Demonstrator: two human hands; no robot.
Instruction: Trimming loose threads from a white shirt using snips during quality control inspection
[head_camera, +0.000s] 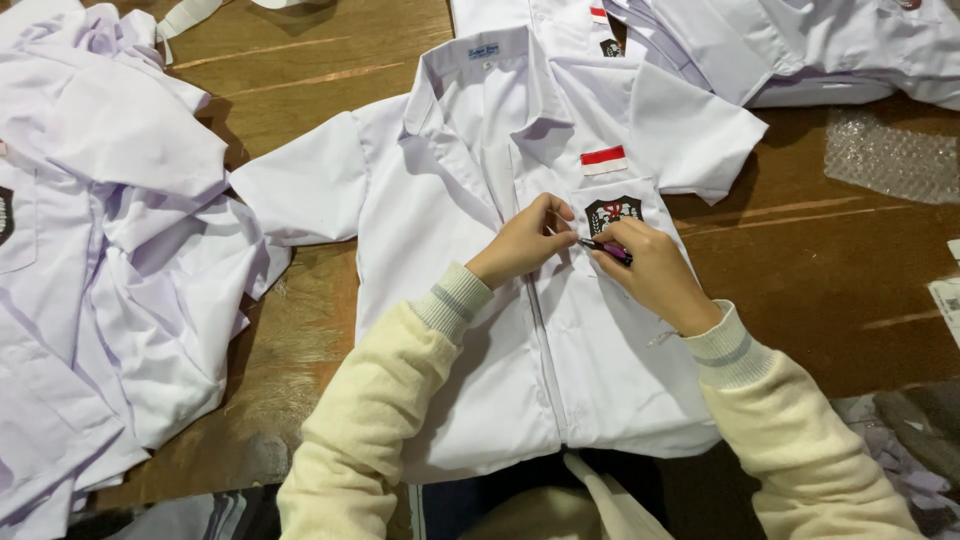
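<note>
Shirt position: you are working on a white short-sleeved shirt lying flat and face up at the centre of the wooden worktop, collar pointing to 12 o'clock. A chest pocket bearing a dark crest badge is sitting under a red-and-white strip.

Your left hand is pinching the fabric at the pocket's 9 o'clock edge, fingers closed on the cloth. Your right hand is curled around a small purple tool, its tip touching the pocket just below the badge; the tool's kind cannot be told.

More white shirts are piling up at 9 o'clock, and others are lying at 1 o'clock. A sheet of bubble wrap is resting at 2 o'clock.

Risks, as a judgement: the tip is working close to your left fingertips, so a slip could catch them. If the pinch is loosening, the cloth could shift and the tip could mark or snag the pocket or badge.
</note>
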